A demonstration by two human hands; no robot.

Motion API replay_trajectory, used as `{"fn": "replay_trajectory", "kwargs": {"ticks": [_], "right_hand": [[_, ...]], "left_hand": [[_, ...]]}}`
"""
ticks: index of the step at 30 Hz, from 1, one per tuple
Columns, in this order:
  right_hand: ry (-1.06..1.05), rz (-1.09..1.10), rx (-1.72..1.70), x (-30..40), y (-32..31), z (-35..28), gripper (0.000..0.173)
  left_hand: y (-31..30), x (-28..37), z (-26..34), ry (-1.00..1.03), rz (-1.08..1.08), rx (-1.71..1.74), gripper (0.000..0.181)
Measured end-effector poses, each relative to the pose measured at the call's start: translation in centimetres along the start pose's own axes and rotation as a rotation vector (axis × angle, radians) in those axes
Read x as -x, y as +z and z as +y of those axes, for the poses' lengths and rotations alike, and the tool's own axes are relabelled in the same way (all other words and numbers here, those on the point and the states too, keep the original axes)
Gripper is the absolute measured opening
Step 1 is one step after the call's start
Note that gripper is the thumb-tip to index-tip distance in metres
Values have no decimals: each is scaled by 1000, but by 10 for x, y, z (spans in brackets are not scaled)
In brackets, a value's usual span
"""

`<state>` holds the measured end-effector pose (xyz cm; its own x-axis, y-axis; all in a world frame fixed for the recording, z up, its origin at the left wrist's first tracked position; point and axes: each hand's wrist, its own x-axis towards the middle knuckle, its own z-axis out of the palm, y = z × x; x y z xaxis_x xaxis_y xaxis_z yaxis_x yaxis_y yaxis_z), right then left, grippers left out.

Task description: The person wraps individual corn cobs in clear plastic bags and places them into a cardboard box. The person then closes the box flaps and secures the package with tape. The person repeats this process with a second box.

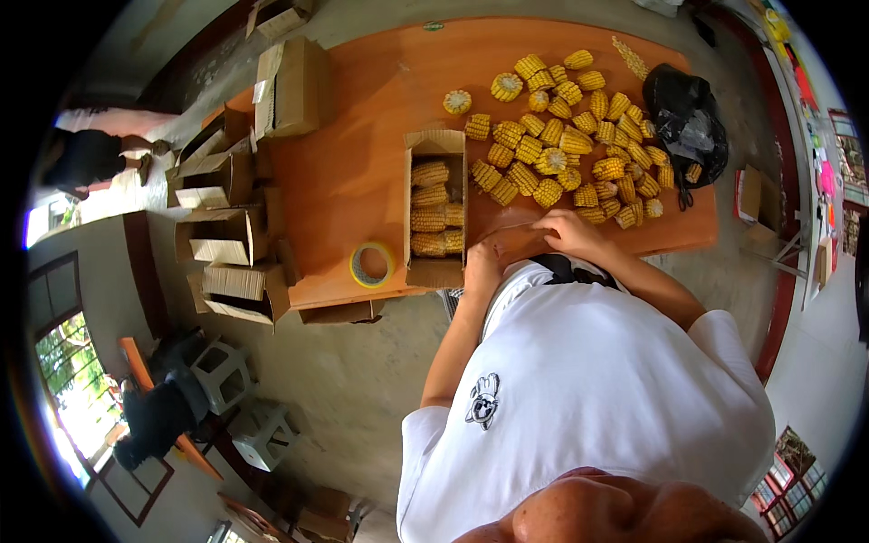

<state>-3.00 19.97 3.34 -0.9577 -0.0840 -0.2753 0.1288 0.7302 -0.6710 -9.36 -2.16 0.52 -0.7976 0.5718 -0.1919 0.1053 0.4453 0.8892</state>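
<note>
At the near edge of the orange table [353, 170], my left hand [483, 266] is beside the right wall of an open cardboard box [436, 273]. My right hand [569, 231] is further right, just below a spread of cut corn cob pieces [523, 178]. A thin clear piece of plastic [517, 229], hard to make out, seems to be stretched between my fingertips. Inside the box lie several darker yellow corn cob pieces [429, 218]. A roll of tape [371, 265] with a yellow rim lies left of the box.
A black plastic bag [684, 129] lies at the table's right end, near loose kernels [631, 58]. A closed carton [292, 88] and open empty boxes [227, 237] line the left side. Stools [261, 434] and a person [159, 414] are at lower left; another person [88, 159] is at far left.
</note>
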Motion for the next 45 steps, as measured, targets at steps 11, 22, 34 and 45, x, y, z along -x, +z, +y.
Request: {"fn": "replay_trajectory", "kwargs": {"ticks": [11, 22, 34, 45], "right_hand": [[54, 172, -71, -6, -56, 25, 19], [481, 432, 104, -30, -169, 152, 22], [287, 284, 214, -49, -96, 99, 50], [255, 343, 348, 2, -108, 114, 37]], "left_hand": [[-2, -3, 8, 20, 1, -21, 16], [-5, -4, 21, 26, -9, -106, 33], [-5, -8, 23, 42, -76, -147, 40], [3, -6, 23, 52, -73, -95, 42]]}}
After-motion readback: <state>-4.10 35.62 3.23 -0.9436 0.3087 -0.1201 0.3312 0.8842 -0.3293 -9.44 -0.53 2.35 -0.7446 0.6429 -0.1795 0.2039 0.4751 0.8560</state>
